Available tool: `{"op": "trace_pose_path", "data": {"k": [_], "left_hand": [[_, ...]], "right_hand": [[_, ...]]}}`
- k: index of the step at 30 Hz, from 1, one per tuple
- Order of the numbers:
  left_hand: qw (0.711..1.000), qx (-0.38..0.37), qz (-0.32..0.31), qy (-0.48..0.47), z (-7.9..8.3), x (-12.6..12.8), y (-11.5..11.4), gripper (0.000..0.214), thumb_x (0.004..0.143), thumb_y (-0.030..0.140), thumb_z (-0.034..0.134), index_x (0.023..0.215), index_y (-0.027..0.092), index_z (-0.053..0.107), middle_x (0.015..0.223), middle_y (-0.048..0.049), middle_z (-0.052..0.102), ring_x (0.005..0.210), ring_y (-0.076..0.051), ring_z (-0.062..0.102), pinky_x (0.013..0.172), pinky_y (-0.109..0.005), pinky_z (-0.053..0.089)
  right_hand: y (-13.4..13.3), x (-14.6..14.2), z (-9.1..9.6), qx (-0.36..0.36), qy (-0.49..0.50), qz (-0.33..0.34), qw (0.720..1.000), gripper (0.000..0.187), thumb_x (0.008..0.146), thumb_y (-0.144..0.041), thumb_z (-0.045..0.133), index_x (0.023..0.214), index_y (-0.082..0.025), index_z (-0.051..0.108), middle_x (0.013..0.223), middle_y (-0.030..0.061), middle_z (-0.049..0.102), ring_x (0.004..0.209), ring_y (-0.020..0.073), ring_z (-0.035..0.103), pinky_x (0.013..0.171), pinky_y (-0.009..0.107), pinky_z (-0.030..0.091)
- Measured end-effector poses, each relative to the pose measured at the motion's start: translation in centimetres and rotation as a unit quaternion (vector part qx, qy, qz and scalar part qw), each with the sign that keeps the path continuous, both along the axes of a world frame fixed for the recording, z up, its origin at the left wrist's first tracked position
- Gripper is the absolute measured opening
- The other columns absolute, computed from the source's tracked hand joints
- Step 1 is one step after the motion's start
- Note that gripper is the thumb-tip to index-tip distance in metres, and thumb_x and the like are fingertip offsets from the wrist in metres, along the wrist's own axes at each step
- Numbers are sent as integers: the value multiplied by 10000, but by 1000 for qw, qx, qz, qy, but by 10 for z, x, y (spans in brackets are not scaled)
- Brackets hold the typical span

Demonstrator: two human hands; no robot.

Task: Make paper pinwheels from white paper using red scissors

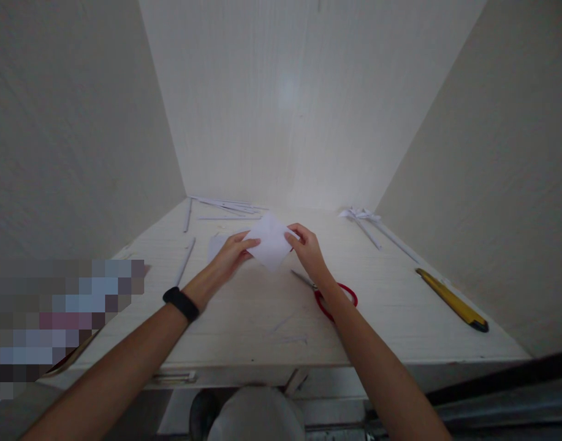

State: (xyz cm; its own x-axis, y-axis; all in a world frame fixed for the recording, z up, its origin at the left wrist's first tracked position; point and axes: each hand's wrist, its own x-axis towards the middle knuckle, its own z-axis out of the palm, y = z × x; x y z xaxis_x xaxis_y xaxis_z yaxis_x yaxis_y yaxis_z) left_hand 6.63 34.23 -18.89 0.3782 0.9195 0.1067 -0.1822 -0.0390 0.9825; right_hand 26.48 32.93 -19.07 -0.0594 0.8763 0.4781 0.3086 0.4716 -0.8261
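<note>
A small square of white paper (272,244) is held up above the table, turned so its corners point up, down and sideways. My left hand (237,252) pinches its left corner, thumb on top. At the right corner, my right hand (304,246) grips the paper between thumb and fingers. Under my right forearm lies a pair of scissors (349,291) with red handles, partly hidden by the arm, blades pointing up and left. Behind my left hand another piece of white paper (215,246) rests on the table, mostly covered.
Several thin rolled paper sticks (225,203) lie at the back left, with another paper stick (186,260) nearer. Folded paper pieces on sticks (361,214) rest at the back right. A yellow cutter (453,300) lies by the right wall. Walls enclose the table (382,331).
</note>
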Motion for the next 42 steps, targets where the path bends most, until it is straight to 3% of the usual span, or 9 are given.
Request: {"op": "trace_pose_path", "data": {"k": [7,14,27,33,35,37,40,42], "left_hand": [[998,-1,-50,37,2,-1,-3,326,913,312,607,1200,161,586,1209,-96,620,1010,-231,637,842,-441,553],[993,-21,-59,97,0,-1,-7,289,914,309,607,1156,152,601,1140,-84,642,944,-209,651,797,-409,565],[992,-15,-20,124,5,3,-12,279,913,304,610,1144,149,605,1114,-78,651,924,-202,655,789,-402,567],[991,-7,49,121,13,2,-13,265,913,307,610,1125,147,614,1106,-76,657,920,-200,658,789,-399,567],[990,-3,79,116,15,-1,-12,248,912,310,611,1096,144,625,1077,-70,669,902,-193,662,790,-398,564],[988,2,107,109,19,-5,-11,252,870,312,662,1048,135,645,1033,-69,695,872,-192,673,787,-387,555],[986,12,139,96,26,-9,-12,345,728,326,772,989,120,681,1009,-113,734,854,-229,686,752,-355,537],[985,16,149,91,32,-10,-15,401,661,345,798,972,113,696,1013,-147,743,848,-257,688,709,-343,530]], "right_hand": [[-5,0,5,18,-22,-32,999,220,949,-332,574,1050,-146,634,1009,50,671,839,170,660,742,356,565],[-8,-6,6,28,-42,-2,999,210,949,-334,572,1000,-144,644,962,40,676,825,166,658,751,359,556],[-14,-10,10,13,-42,10,999,194,943,-332,578,980,-150,637,926,30,663,767,147,636,696,322,547],[-12,-4,17,-26,-63,-37,997,238,983,-348,493,1036,-146,609,884,24,656,676,127,625,631,294,535],[-20,8,26,-36,-88,-68,993,238,983,-326,447,1026,-157,608,924,46,661,701,140,625,657,304,518],[-38,25,35,-48,-132,-94,986,175,922,-299,515,936,-172,634,913,62,671,765,173,620,710,323,490],[-80,53,42,-90,-213,-97,968,92,815,-236,606,752,-195,660,792,57,687,757,209,609,711,336,448],[-111,67,39,-123,-255,-94,954,38,764,-215,646,752,-196,676,764,58,682,705,216,601,670,336,437]]}}
